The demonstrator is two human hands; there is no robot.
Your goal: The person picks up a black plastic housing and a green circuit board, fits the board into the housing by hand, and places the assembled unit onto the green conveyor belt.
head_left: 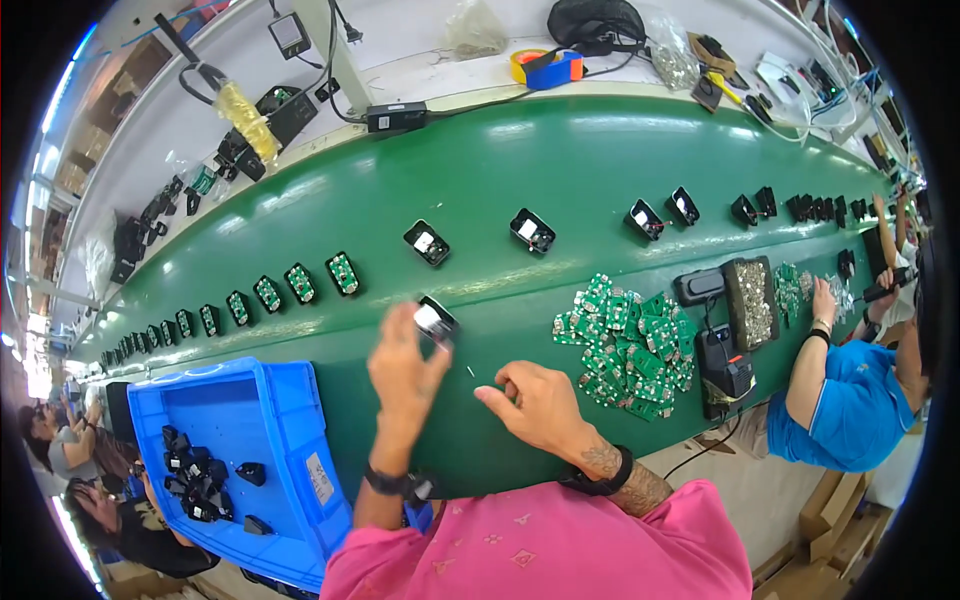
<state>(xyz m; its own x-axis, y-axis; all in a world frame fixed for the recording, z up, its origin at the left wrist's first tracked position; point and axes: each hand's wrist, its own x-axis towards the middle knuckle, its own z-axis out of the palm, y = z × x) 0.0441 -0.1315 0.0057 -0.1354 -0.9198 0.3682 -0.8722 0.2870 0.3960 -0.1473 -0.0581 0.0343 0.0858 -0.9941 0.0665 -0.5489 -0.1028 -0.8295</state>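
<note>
My left hand [402, 368] grips a small black plastic case [437, 318] with a white block inside, its fingers and thumb around the near side. Right of it, my right hand [540, 405] hovers over the green table with fingers curled and thumb pointing left. What its fingers hold, if anything, is hidden. A thin pale sliver [471, 371] shows just left of that thumb. Beyond my hands, two open black cases with white blocks, a left one [428, 243] and a right one [532, 231], lie apart. A loose pile of green circuit boards [635, 345] spreads to the right of my right hand.
At left stands a blue bin [290, 420] with black parts. A row of cases with green boards [341, 273] runs far left; more black cases [648, 220] lie right. Beside the boards are a black device [724, 370] and a tray of small metal parts [750, 302]. A co-worker [850, 400] sits right.
</note>
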